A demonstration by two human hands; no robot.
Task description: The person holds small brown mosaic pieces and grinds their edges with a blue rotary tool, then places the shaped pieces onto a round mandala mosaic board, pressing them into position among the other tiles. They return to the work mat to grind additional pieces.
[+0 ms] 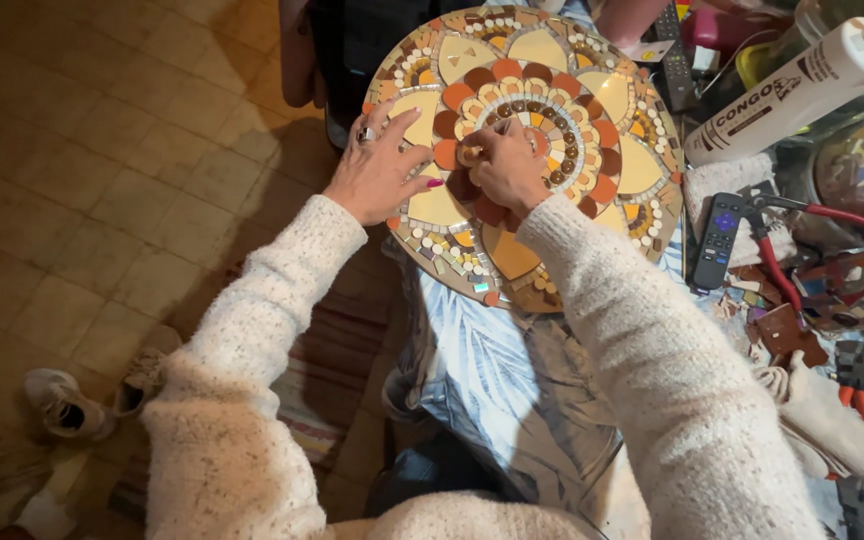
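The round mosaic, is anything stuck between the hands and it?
Nothing visible is. The left hand lies flat on the round mosaic near its left edge, and the right hand presses its fingertips straight onto the tiles near the centre.
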